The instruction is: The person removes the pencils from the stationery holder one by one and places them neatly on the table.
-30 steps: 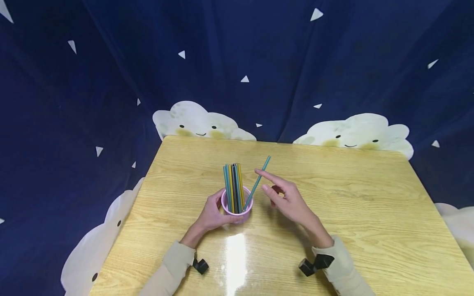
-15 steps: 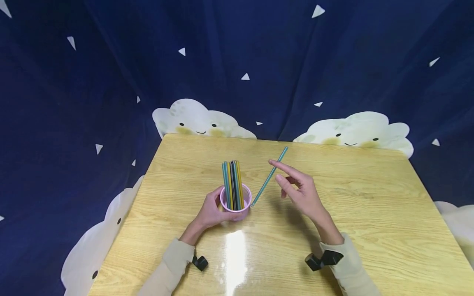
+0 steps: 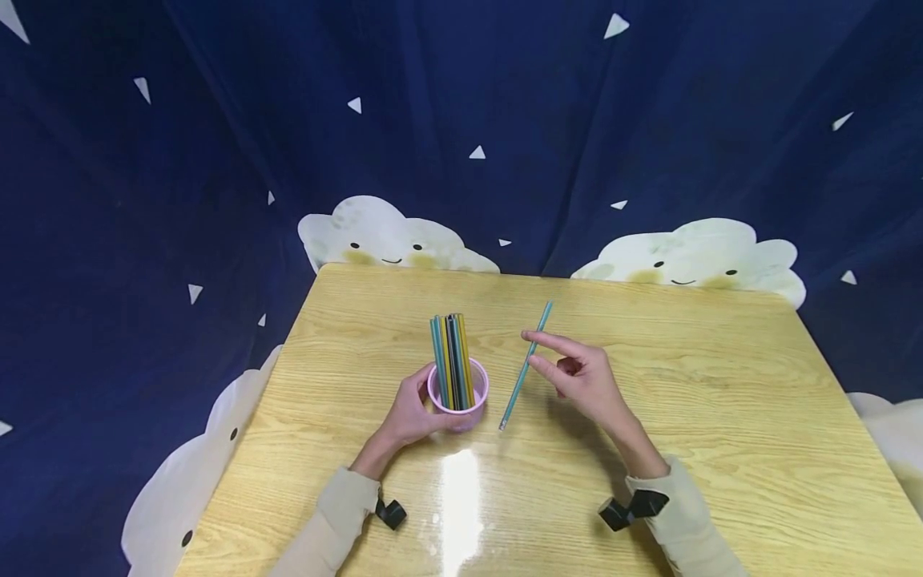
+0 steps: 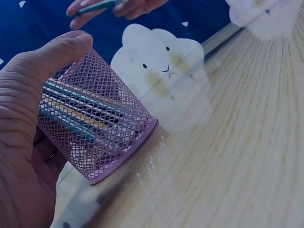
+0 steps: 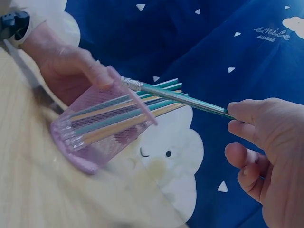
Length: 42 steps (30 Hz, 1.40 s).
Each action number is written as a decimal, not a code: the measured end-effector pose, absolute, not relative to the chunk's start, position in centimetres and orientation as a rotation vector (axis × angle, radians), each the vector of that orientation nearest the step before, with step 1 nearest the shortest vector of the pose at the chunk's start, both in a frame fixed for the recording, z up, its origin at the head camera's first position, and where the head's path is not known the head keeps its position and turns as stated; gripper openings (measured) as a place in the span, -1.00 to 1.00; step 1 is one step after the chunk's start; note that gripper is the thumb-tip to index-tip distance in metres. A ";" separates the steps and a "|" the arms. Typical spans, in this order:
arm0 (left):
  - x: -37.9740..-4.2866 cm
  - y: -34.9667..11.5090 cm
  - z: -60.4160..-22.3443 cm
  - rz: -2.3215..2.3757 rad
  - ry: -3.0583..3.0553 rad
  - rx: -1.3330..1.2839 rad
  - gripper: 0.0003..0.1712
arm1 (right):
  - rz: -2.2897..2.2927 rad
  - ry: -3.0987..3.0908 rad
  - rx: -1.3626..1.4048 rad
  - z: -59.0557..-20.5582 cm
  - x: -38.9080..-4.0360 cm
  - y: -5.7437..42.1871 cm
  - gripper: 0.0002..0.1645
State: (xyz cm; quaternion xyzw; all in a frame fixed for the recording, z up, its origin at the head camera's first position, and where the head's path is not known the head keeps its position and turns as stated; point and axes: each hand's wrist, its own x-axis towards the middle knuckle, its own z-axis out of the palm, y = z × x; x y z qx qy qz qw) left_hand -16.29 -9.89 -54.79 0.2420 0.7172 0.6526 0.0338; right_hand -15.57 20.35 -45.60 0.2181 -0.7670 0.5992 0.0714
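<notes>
My left hand [image 3: 407, 413] holds a pink mesh pencil cup [image 4: 154, 126] near the middle of the wooden table, thumb pressed on its near side. Inside the cup stands a bunch of pencils [image 3: 451, 357] in teal, yellow and black, leaning slightly to the left. To the right of the cup, my right hand [image 3: 587, 383] pinches a teal pencil [image 3: 516, 389] between thumb and index finger. This pencil slants, its silver eraser end pointing down toward me. In the right wrist view, the other fingers [image 5: 254, 175] of that hand are curled beneath.
The wooden table [image 3: 721, 401] spreads around both hands, with a bright light reflection in front of the cup. Behind it hangs a dark blue curtain [image 3: 461, 96] with white triangles and smiling clouds. Each wrist wears a small black camera [image 3: 391, 514].
The teal pencil has come out of the cup and moved right with my right hand, its eraser end swinging down beside the cup. The left hand stays on the cup.
</notes>
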 end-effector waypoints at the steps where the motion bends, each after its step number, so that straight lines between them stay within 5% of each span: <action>1: -16.3 -9.9 -54.8 2.009 2.201 0.746 -0.04 | 1.807 -2.316 0.653 -45.9 -15.6 20.4 -0.58; 17: -16.4 -10.2 -54.8 1.995 2.242 0.652 -0.03 | 1.897 -2.545 0.675 -51.0 -16.5 19.7 -0.64; 42: -16.3 -10.1 -54.8 2.019 2.216 0.666 -0.02 | 1.704 -2.815 0.693 -53.5 -16.6 19.2 -0.37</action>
